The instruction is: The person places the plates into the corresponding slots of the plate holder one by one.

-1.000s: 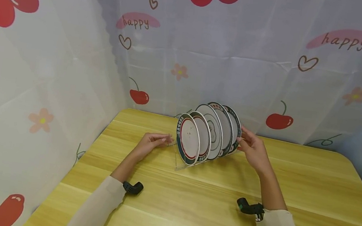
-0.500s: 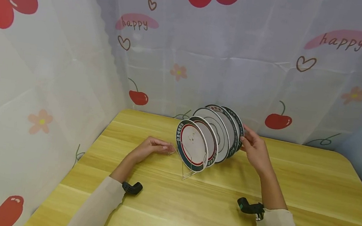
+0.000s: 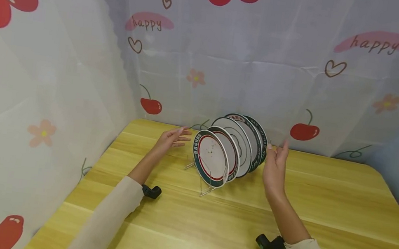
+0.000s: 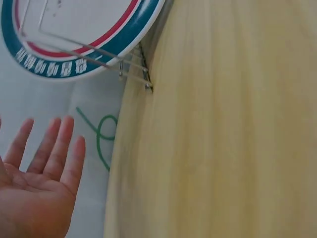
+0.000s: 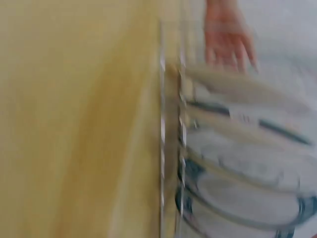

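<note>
Several round plates with white middles and patterned rims stand on edge in a thin wire plate rack. The front plate has a teal rim and a red ring, also visible in the left wrist view. To the left of the plates, my left hand is raised with fingers spread, touching nothing; the left wrist view shows its palm. My right hand is held up beside the rearmost plate with fingers fairly straight; whether it touches the rim I cannot tell. The right wrist view is blurred and shows the rack's rails.
The rack stands on a wood-grain table, near its back edge. Behind it hangs a pale curtain printed with cherries, hearts and flowers. Another such sheet covers the left side.
The rack with its plates was first turned and drawn slightly forward while both hands held it. Since then my left hand has let go and risen, and my right hand's fingers have straightened.
</note>
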`<state>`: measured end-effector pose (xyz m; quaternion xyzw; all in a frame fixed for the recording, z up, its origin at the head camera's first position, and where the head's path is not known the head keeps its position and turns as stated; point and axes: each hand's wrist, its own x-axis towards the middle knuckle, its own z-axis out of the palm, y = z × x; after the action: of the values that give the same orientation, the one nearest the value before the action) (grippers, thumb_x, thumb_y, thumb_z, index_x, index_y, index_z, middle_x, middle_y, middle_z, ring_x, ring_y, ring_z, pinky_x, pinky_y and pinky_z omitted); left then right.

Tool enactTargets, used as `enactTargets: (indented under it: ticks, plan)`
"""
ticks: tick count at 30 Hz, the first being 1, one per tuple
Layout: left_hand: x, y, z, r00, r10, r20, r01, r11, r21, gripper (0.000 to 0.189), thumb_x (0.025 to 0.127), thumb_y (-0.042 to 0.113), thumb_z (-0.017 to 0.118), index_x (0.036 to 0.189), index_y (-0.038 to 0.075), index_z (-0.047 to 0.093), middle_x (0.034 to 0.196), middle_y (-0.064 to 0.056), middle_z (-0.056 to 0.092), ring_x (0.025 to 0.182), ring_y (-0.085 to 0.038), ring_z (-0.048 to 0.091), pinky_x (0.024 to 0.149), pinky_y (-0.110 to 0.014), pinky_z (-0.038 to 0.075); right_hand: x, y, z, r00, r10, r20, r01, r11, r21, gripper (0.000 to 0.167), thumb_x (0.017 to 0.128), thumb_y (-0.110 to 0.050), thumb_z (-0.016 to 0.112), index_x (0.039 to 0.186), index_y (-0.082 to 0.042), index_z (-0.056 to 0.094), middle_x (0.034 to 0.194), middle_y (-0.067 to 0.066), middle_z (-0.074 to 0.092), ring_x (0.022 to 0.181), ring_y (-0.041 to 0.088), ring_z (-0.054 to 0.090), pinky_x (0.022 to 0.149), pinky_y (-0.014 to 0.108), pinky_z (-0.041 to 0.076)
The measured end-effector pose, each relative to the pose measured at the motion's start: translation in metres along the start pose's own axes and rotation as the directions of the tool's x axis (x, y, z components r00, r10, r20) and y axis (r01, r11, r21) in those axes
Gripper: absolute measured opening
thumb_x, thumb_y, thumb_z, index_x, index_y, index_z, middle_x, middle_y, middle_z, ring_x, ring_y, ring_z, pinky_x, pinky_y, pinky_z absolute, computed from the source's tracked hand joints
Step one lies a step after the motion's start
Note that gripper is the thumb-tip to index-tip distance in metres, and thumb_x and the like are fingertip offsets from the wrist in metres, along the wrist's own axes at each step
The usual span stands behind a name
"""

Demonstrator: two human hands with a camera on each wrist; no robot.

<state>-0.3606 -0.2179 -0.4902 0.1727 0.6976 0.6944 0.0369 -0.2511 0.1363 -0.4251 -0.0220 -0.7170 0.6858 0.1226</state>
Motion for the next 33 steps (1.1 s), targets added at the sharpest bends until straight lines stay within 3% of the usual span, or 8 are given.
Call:
enactTargets:
  ticks: [3,6,9,13,17,22,28,33]
  plan:
    - [0.018,0.005,0.012,0.998,-0.029,0.047,0.03,1.0,-0.005,0.062,0.11,0.049,0.034,0.159,0.009,0.035,0.156,-0.027,0.038,0.143,-0.048,0.036,0.114,-0.065,0.032,-0.02,0.001,0.016,0.999,0.042,0.001,-0.042,0.999,0.02,0.078,0.109,-0.047,0.036,0.161,-0.027,-0.019,0.168,-0.003,-0.015,0.154,0.015,-0.007,0.126,0.037,0.001]
    - [0.033,0.008,0.024,0.991,-0.064,0.117,0.063,0.998,0.011,0.071,0.108,0.06,0.025,0.163,0.016,0.021,0.163,-0.024,0.026,0.149,-0.047,0.024,0.116,-0.068,0.027,-0.033,0.004,0.029,0.997,0.078,0.012,-0.078,0.996,0.038,0.078,0.109,-0.049,0.035,0.16,-0.03,-0.021,0.167,-0.011,-0.018,0.152,0.008,-0.012,0.125,0.035,-0.003]
    - [0.041,0.005,0.037,0.974,-0.097,0.203,0.11,0.993,-0.052,0.073,0.106,0.063,0.016,0.165,0.021,0.012,0.165,-0.022,0.02,0.149,-0.047,0.022,0.116,-0.068,0.025,-0.041,0.009,0.04,0.996,0.081,0.031,-0.083,0.995,0.047,0.076,0.109,-0.047,0.035,0.16,-0.03,-0.02,0.166,-0.013,-0.017,0.151,0.004,-0.012,0.125,0.034,-0.004]
    - [0.042,0.001,0.053,0.951,-0.116,0.288,0.177,0.965,-0.196,0.071,0.106,0.06,0.007,0.165,0.021,0.005,0.165,-0.022,0.02,0.147,-0.045,0.026,0.118,-0.065,0.023,-0.047,0.015,0.048,0.997,0.066,0.041,-0.066,0.998,0.006,0.076,0.109,-0.048,0.035,0.16,-0.031,-0.019,0.167,-0.011,-0.018,0.152,0.008,-0.014,0.125,0.037,-0.005]
    - [0.038,0.001,0.064,0.953,-0.114,0.28,0.18,0.957,-0.226,0.073,0.105,0.062,0.008,0.165,0.02,0.006,0.165,-0.019,0.021,0.145,-0.04,0.028,0.119,-0.06,0.023,-0.051,0.017,0.049,0.999,0.039,0.038,-0.038,0.999,-0.023,0.077,0.109,-0.05,0.035,0.159,-0.032,-0.02,0.166,-0.008,-0.022,0.152,0.013,-0.018,0.125,0.043,-0.007]
    - [0.031,0.003,0.067,0.958,-0.111,0.264,0.175,0.957,-0.232,0.066,0.108,0.055,0.01,0.165,0.022,0.006,0.165,-0.018,0.021,0.147,-0.043,0.024,0.12,-0.063,0.02,-0.051,0.017,0.048,0.998,0.04,0.042,-0.039,0.999,-0.022,0.079,0.107,-0.056,0.034,0.159,-0.033,-0.019,0.167,-0.003,-0.022,0.152,0.014,-0.019,0.125,0.048,-0.007]
    - [0.02,-0.001,0.073,0.962,-0.094,0.257,0.166,0.947,-0.275,0.066,0.109,0.052,0.02,0.165,0.023,0.001,0.169,-0.012,0.012,0.151,-0.041,0.018,0.122,-0.06,0.016,-0.043,0.017,0.042,0.996,0.073,0.051,-0.071,0.996,-0.05,0.077,0.104,-0.063,0.031,0.159,-0.038,-0.018,0.167,-0.006,-0.021,0.152,0.012,-0.018,0.125,0.047,-0.007]
    - [0.008,-0.001,0.084,0.976,-0.069,0.208,0.139,0.929,-0.343,0.062,0.11,0.046,0.02,0.165,0.025,0.001,0.171,-0.007,0.004,0.154,-0.034,0.01,0.125,-0.054,0.01,-0.039,0.02,0.036,0.994,0.053,0.091,-0.05,0.998,-0.035,0.072,0.106,-0.06,0.03,0.158,-0.042,-0.018,0.166,-0.01,-0.021,0.152,0.011,-0.017,0.125,0.047,-0.008]
